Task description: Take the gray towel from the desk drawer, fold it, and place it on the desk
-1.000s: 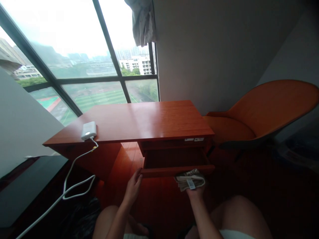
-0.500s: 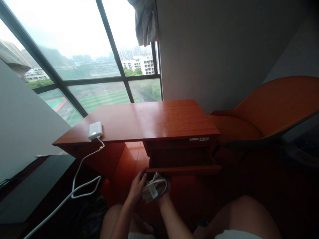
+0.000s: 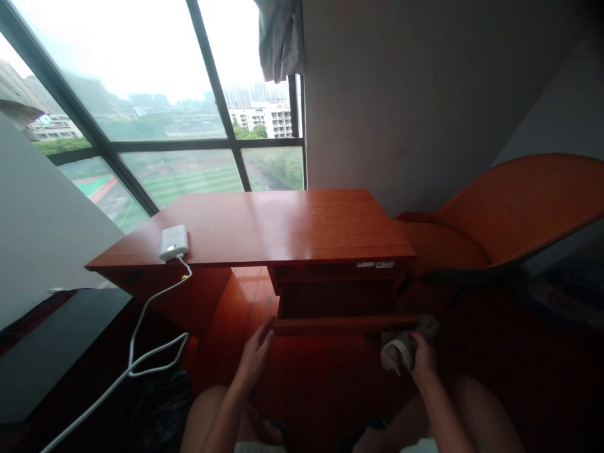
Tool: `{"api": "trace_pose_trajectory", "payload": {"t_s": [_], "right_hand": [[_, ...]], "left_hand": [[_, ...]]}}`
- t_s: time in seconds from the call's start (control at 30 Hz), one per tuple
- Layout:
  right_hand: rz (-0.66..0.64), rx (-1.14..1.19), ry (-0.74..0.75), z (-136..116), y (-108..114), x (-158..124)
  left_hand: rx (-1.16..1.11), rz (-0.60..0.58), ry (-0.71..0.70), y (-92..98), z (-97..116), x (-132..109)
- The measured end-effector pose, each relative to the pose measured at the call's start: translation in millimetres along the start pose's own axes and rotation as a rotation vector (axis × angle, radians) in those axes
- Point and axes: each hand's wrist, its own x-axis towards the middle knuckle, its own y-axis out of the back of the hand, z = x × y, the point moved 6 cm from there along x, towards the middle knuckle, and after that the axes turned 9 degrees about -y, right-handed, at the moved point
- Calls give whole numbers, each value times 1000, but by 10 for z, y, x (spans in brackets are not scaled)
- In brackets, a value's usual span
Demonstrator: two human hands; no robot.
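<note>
A wooden drawer [image 3: 340,325] is pulled out of the reddish-brown desk [image 3: 292,229], and its inside looks dark. My left hand [image 3: 257,349] grips the left end of the drawer front, fingers over its top corner. At the opposite end, my right hand [image 3: 423,357] holds a crumpled, pale grey-beige cloth [image 3: 396,352]. Part of the cloth shows past the fingers, up against the right corner of the drawer front. My right palm side is hidden.
A white power bank [image 3: 174,242] lies on the desk's left side, its white cable [image 3: 136,333] looping down to the lower left. An orange chair [image 3: 519,214] stands to the right. Behind the desk is a large window [image 3: 165,119]. My knees are below the drawer.
My right hand has carried the cloth from beside my left hand to the drawer's right end. The cloth, folded before, now looks looser. My left hand stays at the left corner.
</note>
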Motion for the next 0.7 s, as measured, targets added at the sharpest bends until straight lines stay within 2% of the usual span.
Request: {"api": "trace_pose_trajectory", "payload": {"t_s": [0.07,0.13,0.23,0.27,0.3,0.43,0.57,0.63,0.7], "right_hand": [[55,-118,47,-139,49,41],[49,-284,235,-343,-17,-18],[-117,-661,728,-574,-396,-412],[-204,-801,861,-553,-569,-604],[-270,-922,930,-485,-731,-790],[-489,-1236,1029,-30,-1387,-1585],[-771,-1277,981,417,-1976,-2324],[-943,-1235,991,552,-2168,-2629],[-1098,-1199,1030,627,-2243,-2844]], "left_hand": [[-10,7,-1,-2,-3,-2],[-23,17,7,-1,-10,-5],[-57,23,26,10,-26,-13],[-76,24,38,15,-38,-18],[-100,24,57,20,-57,-26],[-243,35,182,1,-181,-91],[-429,80,239,-57,-211,-161],[-525,97,265,-73,-192,-189],[-591,95,304,-71,-176,-213]]}}
